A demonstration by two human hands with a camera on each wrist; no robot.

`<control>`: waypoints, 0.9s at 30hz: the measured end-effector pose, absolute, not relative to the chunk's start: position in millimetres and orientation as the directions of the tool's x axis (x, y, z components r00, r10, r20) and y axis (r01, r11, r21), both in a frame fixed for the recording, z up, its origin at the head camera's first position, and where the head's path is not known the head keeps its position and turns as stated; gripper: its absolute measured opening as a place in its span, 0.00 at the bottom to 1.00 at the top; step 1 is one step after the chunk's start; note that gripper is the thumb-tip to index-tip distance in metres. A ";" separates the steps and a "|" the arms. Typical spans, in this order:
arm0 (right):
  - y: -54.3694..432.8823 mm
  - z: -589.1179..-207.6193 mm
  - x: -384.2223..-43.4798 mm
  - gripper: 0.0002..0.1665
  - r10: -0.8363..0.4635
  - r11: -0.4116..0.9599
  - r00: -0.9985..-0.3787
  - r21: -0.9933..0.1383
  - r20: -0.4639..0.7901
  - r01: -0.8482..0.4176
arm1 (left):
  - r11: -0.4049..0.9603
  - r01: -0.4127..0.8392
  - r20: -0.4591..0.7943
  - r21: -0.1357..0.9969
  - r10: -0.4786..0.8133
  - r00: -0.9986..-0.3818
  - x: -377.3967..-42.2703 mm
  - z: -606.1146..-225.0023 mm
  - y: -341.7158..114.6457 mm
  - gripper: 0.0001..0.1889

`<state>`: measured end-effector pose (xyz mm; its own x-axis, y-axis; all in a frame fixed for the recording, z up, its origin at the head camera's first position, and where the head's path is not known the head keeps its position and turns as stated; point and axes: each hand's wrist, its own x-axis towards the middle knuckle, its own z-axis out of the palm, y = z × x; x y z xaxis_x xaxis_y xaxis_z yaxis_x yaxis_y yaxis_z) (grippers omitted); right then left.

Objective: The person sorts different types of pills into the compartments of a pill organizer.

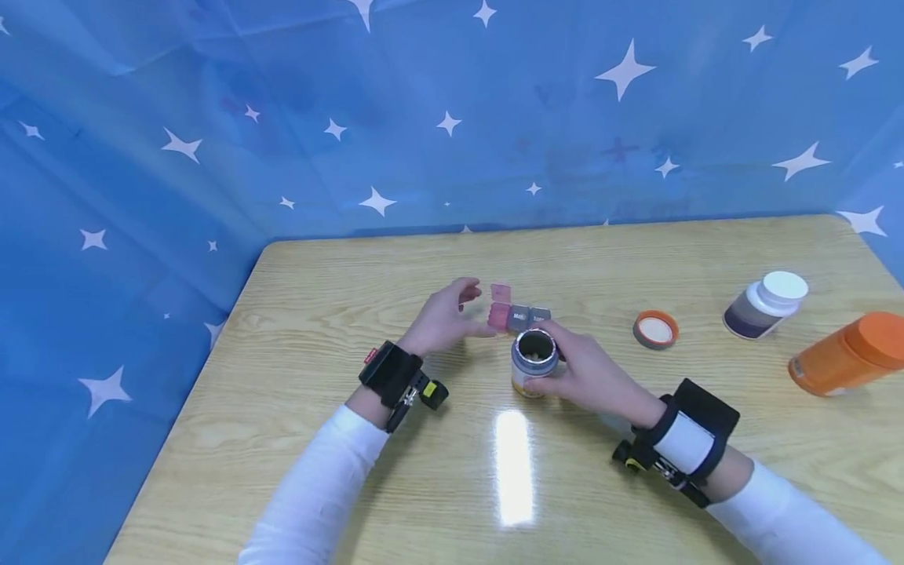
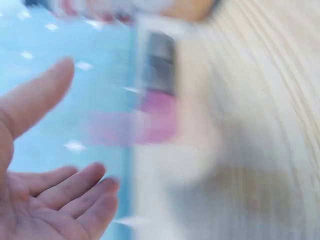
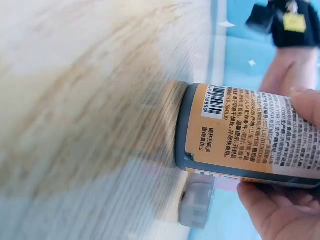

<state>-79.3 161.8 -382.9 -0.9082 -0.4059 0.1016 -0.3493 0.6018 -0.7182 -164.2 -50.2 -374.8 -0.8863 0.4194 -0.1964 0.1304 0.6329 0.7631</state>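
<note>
My right hand [image 1: 582, 369] grips an uncapped grey supplement bottle [image 1: 523, 369] around its sides, its open mouth facing up. In the right wrist view the bottle [image 3: 232, 130] shows an orange label with a barcode and small print. Its base is at or close to the tabletop; I cannot tell whether it touches. Just behind it lies a small pill organizer [image 1: 519, 317] with grey compartments and a pink one [image 1: 498, 316], whose lid [image 1: 501, 293] is flipped up. Left of the pink compartment, my left hand [image 1: 445, 318] has its fingers loosely bent, holding nothing. The left wrist view is blurred.
An orange-rimmed cap [image 1: 655, 329] lies on the wooden table [image 1: 297, 345], to the right of the bottle. Farther right stand a white-capped bottle [image 1: 766, 304] and an orange bottle [image 1: 846, 355]. A blue star-patterned cloth [image 1: 424, 157] hangs behind the table.
</note>
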 end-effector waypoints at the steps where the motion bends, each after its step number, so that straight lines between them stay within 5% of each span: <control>1: 161.4 -383.2 -79.5 0.34 -0.404 0.606 -0.910 -0.718 0.094 -0.343 | 0.642 0.113 -0.213 0.759 0.408 -0.888 -171.2 -379.4 -49.6 0.47; 7: 159.6 -383.2 -79.7 0.35 -0.402 0.616 -0.913 -0.718 0.069 -0.326 | 0.674 0.153 -0.247 0.723 0.459 -0.853 -192.0 -401.9 -36.8 0.46; 19: 158.2 -376.5 -97.3 0.37 -0.374 0.661 -0.925 -0.678 0.071 -0.320 | 0.729 0.142 -0.169 0.669 0.335 -0.927 -192.8 -402.9 -25.2 0.32; 27: 149.1 -362.9 -136.7 0.33 -0.370 0.902 -0.913 -0.168 0.173 -0.398 | 0.736 0.164 -0.144 0.657 0.336 -0.931 -198.1 -405.2 -25.1 0.31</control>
